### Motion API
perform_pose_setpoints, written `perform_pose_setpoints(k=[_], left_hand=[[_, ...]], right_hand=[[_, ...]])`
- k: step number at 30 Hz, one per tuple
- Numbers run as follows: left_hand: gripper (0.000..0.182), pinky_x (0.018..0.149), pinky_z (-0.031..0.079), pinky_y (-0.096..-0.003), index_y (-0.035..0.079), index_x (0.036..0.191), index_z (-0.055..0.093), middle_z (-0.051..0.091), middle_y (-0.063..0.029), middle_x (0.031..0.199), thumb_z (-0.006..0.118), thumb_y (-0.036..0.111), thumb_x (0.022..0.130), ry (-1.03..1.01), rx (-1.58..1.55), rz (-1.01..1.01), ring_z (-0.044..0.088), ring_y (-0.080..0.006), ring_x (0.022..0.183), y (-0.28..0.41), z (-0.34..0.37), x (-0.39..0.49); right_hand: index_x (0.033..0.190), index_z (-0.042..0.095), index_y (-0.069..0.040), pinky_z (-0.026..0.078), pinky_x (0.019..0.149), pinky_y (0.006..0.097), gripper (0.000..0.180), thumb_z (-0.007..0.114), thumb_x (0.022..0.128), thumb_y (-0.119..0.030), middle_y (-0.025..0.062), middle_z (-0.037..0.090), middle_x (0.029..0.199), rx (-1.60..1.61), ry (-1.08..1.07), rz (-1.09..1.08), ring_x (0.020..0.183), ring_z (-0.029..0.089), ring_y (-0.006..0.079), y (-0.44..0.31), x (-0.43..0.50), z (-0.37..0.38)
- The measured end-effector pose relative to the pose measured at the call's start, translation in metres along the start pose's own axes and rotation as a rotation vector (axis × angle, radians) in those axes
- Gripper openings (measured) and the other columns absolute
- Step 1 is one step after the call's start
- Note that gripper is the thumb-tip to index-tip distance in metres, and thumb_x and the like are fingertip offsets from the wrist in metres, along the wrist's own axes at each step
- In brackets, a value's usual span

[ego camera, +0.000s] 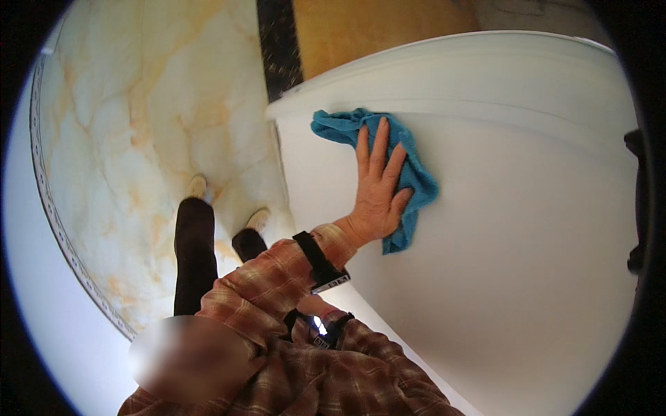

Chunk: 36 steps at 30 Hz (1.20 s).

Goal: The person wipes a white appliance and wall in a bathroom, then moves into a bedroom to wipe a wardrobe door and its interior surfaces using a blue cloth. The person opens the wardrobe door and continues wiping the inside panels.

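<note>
My left hand (375,192) lies palm down on a blue cloth (416,179), fingers spread and thumb to the right. The cloth is crumpled. Part of it sticks out beyond the fingertips to the left, and a corner hangs below the thumb. Both rest against a broad, smooth white surface (494,234), near its far left corner. Close to my body, my right hand (312,306) is mostly covered by my left forearm. Only a small part near the wrist shows, so its fingers and anything in them are hidden.
A raised white rim (458,62) runs along the surface's far side. To the left lies a marble-patterned floor (156,104) where my shoes stand, with a black strip (280,47) and a brown floor area (374,31) beyond. Dark fittings (637,203) show at the right edge.
</note>
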<state>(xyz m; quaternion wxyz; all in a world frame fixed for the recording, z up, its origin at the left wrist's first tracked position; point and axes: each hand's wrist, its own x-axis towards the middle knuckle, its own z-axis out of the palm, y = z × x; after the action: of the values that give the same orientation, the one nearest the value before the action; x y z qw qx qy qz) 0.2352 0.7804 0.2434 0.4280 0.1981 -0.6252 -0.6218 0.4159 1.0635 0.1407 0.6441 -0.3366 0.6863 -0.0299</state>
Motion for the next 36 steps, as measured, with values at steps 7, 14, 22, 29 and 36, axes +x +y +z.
perform_pose_setpoints(k=[7, 14, 22, 29, 36], left_hand=[[0.059, 0.108, 0.007, -0.0632, 0.008, 0.146, 0.025, 0.010, -0.0276, 0.152, 0.042, 0.018, 0.090, -0.011, 0.065, 0.212, 0.004, -0.0554, 0.137, 0.069, 0.021, 0.039], [0.053, 0.106, 0.010, -0.0659, 0.005, 0.135, 0.043, 0.020, -0.0278, 0.150, 0.051, 0.025, 0.087, -0.132, 0.102, 0.771, 0.011, -0.0565, 0.134, 0.178, 0.019, 0.186], [0.060, 0.103, 0.015, -0.0680, 0.012, 0.141, 0.040, 0.021, -0.0204, 0.152, 0.054, 0.037, 0.088, -0.043, 0.129, 1.126, 0.013, -0.0525, 0.136, 0.316, 0.073, 0.341], [0.061, 0.106, 0.013, -0.0639, 0.019, 0.145, 0.033, 0.022, -0.0170, 0.153, 0.053, 0.040, 0.091, 0.099, 0.120, 1.238, 0.011, -0.0497, 0.137, 0.288, 0.167, 0.368], [0.061, 0.103, 0.022, -0.0653, 0.024, 0.140, 0.043, 0.026, -0.0129, 0.152, 0.056, 0.052, 0.086, -0.458, 0.355, 1.615, 0.026, -0.0470, 0.131, 0.111, 0.156, 0.240]], right_hand=[[0.113, 0.062, -0.001, 0.044, 0.090, 0.0474, 0.049, 0.048, 0.091, -0.042, 0.0252, 0.063, 0.109, -0.223, 0.466, -0.045, 0.104, 0.057, 0.0410, 0.001, 0.011, -0.071], [0.118, 0.060, -0.003, 0.045, 0.093, 0.0439, 0.044, 0.051, 0.090, -0.036, 0.0186, 0.063, 0.114, 0.166, 0.722, -0.031, 0.106, 0.058, 0.0374, -0.085, -0.023, -0.147], [0.111, 0.064, -0.005, 0.050, 0.084, 0.0408, 0.036, 0.051, 0.090, -0.032, 0.0170, 0.066, 0.106, 0.242, 1.118, 0.066, 0.096, 0.062, 0.0344, -0.133, -0.071, -0.205], [0.109, 0.065, -0.003, 0.051, 0.083, 0.0380, 0.028, 0.055, 0.092, -0.022, 0.0169, 0.067, 0.103, 0.380, 1.521, -0.140, 0.094, 0.064, 0.0321, -0.099, -0.087, -0.248], [0.104, 0.066, -0.002, 0.052, 0.078, 0.0390, 0.021, 0.057, 0.090, -0.015, 0.0157, 0.068, 0.097, 0.244, 1.855, -0.191, 0.088, 0.064, 0.0337, -0.076, -0.075, -0.273]])
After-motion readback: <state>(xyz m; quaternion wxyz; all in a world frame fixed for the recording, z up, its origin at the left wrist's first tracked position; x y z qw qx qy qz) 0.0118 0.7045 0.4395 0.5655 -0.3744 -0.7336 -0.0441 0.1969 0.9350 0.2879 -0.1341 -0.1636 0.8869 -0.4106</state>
